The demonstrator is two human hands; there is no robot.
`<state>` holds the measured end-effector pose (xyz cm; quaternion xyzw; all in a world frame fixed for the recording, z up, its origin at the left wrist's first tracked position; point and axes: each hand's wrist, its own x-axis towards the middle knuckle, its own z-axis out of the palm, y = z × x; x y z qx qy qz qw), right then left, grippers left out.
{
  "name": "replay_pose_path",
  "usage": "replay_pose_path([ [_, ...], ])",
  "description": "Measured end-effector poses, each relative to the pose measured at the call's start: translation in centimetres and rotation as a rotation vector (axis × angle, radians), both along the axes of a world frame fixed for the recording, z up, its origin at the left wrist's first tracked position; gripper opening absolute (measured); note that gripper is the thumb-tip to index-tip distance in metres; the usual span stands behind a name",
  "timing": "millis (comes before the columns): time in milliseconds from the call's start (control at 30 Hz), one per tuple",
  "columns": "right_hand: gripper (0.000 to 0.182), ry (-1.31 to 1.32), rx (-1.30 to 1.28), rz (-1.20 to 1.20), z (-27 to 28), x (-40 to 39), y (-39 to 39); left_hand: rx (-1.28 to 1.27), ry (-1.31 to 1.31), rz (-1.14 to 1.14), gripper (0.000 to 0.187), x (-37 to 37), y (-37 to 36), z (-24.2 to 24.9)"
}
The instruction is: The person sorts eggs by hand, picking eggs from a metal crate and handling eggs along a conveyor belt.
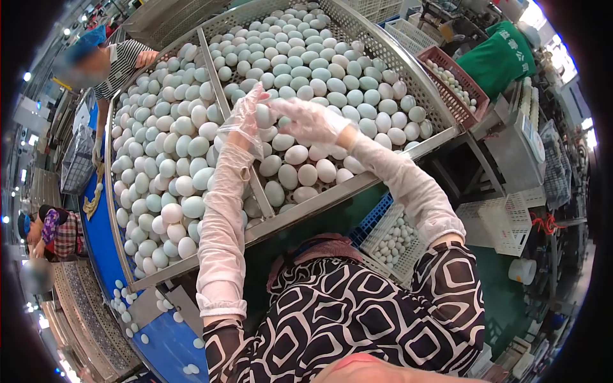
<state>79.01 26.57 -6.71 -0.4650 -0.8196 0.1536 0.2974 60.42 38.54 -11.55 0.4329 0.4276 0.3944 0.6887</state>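
Observation:
Both of my hands wear clear plastic gloves and are over the divider of a metal tray [300, 214] full of pale green and white eggs [182, 147]. My left hand [246, 116] is upright at the divider bar, its fingers stretched upward. Facing it from the right, my right hand [311, 121] is slightly blurred, its fingers bent around one pale egg [264, 117] between the two hands. How far the left palm touches this egg is hidden. More eggs [308, 175] lie just below my right hand, on the perforated tray floor.
A brown crate [476, 113] of eggs stands at the right, near a person in green [504, 57]. A white basket [415, 258] with small eggs is below the tray. Loose eggs lie on a blue surface [166, 338]. Another person's hand [146, 59] rests at the tray's upper left.

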Motion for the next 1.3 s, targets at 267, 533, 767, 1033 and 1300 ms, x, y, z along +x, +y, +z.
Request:
replay_pose_path([
  [267, 0.037, -0.141, -0.311, -0.046, -2.3, -4.3, 9.3, 0.100, 0.100, 0.156, 0.052, -3.3, -3.5, 7.3],
  [533, 0.022, -0.241, -0.011, 0.028, -5.3, -10.1, 10.5, 0.461, 0.112, 0.239, 0.043, -13.9, -9.3, 10.7],
  [767, 0.045, -0.321, -0.283, 0.118, -0.9, -6.6, 13.0, 0.979, 0.455, 0.602, 0.037, -23.2, -19.6, 8.2],
  [1033, 0.024, 0.235, 0.158, 0.557, 15.7, -16.0, -13.6, 0.638, 0.324, 1.149, 0.028, -31.7, -33.8, 8.6],
  [1300, 0.040, -0.100, -0.882, 0.996, 3.9, -47.4, -22.3, 0.332, 1.093, 1.510, 0.047, -48.0, -49.6, -2.7],
])
